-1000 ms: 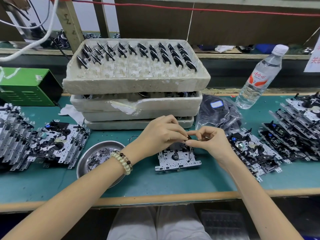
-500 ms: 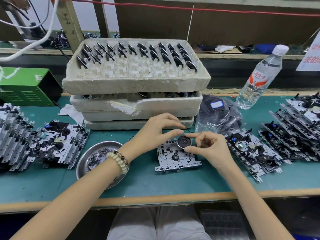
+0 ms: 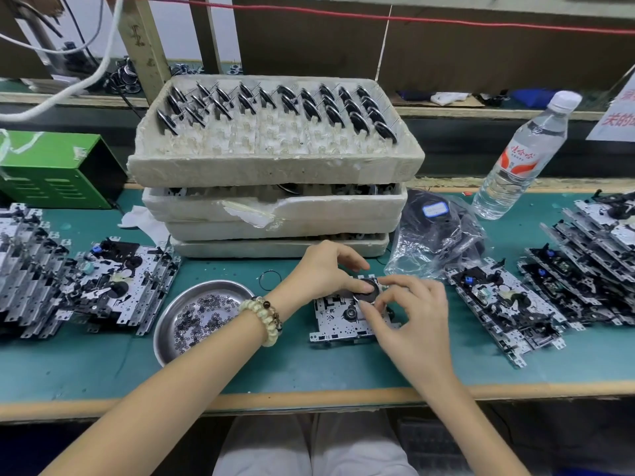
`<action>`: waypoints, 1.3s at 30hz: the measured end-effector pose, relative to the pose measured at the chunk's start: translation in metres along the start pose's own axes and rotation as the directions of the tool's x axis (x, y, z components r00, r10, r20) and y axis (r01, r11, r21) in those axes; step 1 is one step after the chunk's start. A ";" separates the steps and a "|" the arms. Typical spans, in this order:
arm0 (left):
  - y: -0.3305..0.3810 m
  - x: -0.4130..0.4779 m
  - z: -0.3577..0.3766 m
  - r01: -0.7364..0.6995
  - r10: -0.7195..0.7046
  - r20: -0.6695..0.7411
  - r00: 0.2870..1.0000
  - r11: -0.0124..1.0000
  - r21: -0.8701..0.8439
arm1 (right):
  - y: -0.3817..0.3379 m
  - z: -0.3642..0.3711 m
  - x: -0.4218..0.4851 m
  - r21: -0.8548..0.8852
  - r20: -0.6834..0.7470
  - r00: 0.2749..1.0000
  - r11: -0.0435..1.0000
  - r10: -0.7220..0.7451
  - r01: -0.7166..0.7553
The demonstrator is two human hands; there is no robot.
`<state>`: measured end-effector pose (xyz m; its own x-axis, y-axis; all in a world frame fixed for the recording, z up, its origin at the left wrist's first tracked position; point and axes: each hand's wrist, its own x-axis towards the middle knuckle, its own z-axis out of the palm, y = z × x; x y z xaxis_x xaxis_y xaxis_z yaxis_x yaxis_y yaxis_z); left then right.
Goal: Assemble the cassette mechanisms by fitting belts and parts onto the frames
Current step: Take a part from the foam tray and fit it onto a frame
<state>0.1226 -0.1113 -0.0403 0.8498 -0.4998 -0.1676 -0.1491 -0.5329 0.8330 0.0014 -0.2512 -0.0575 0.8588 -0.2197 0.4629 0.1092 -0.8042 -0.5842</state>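
Teal bench [image 3: 103, 365]: frames [image 3: 505, 304], foam trays [image 3: 275, 170], dish [image 3: 164, 324], bottle [image 3: 515, 159].

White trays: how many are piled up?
4, in one stack: the top tray holds black wheels, the second tray sits under it, then the third tray, and the bottom tray lies on the table. More may hide behind it.

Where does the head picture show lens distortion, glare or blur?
Head view: the wide lens splays uprights, the wooden post leaning left, the water bottle right; soft glare on the steel dish rim; left hand and right hand at the flywheel look fairly sharp; light even, shadows faint.
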 end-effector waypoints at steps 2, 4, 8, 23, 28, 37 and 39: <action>0.001 0.002 -0.001 0.016 -0.016 0.011 1.000 1.000 -0.017 | -0.010 0.008 -0.013 -0.030 -0.074 0.997 1.000 0.002 -0.004; 0.002 0.003 -0.002 0.031 -0.031 0.015 0.999 0.999 -0.035 | -0.020 0.016 -0.023 -0.012 -0.074 0.997 1.000 0.005 -0.006; 0.002 0.004 -0.001 0.046 -0.046 0.012 0.999 0.998 -0.051 | -0.035 0.027 -0.031 -0.060 -0.005 0.998 0.996 -0.067 0.066; 0.005 -0.013 0.006 -0.043 0.044 -0.015 0.999 0.999 0.013 | -0.008 -0.004 -0.022 -0.196 0.192 0.951 0.941 -0.241 0.277; 0.006 -0.034 0.018 -0.113 0.151 -0.084 0.985 0.930 0.350 | -0.002 -0.008 -0.021 -0.084 0.131 0.979 0.982 -0.158 0.170; -0.021 -0.080 0.029 -0.183 0.313 -0.368 0.875 0.920 0.348 | 0.029 -0.033 -0.018 0.084 0.173 0.973 0.982 0.154 -0.170; -0.022 -0.082 0.030 -0.215 0.352 -0.389 0.852 0.910 0.354 | 0.024 -0.031 -0.021 0.110 0.203 0.971 0.983 0.123 -0.148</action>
<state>0.0405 -0.0788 -0.0611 0.8677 -0.3476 0.3552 -0.4969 -0.6193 0.6079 -0.0292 -0.2826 -0.0605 0.9493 -0.2003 0.2421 0.0356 -0.6970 -0.7162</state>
